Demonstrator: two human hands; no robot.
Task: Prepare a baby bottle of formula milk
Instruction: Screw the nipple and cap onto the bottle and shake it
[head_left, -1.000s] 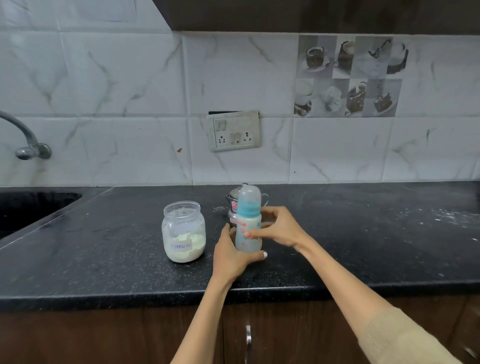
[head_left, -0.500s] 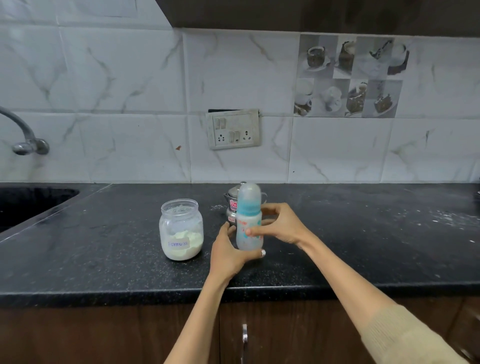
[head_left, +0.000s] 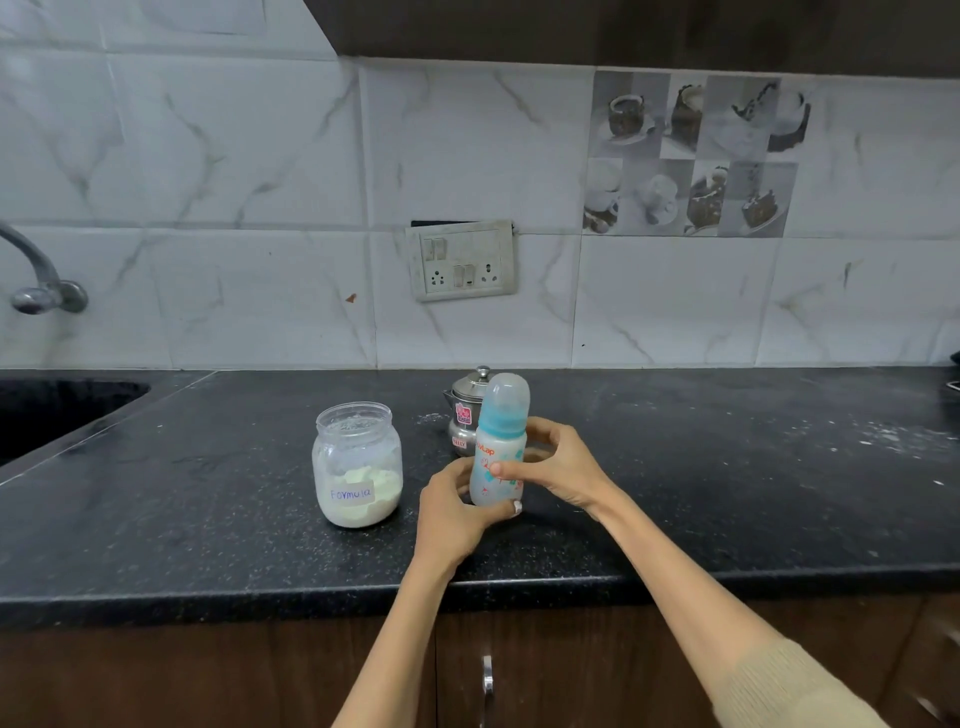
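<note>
My left hand (head_left: 449, 514) and right hand (head_left: 558, 465) both grip the capped, blue-collared plastic baby bottle (head_left: 498, 441) upright above the black speckled surface (head_left: 727, 493), beside the clear formula jar (head_left: 357, 464).

**Black speckled stone, white marble, one spot of teal**

The tabletop (head_left: 727, 493) is black with fine pale speckles. The wall tiles (head_left: 234, 182) are white with grey veining. The baby bottle (head_left: 500, 441) is frosted clear with a teal collar and red-and-teal prints. The formula jar (head_left: 357, 465) is clear, holding cream powder. The steel pot (head_left: 465, 410) is silver with a pink sticker.
</note>
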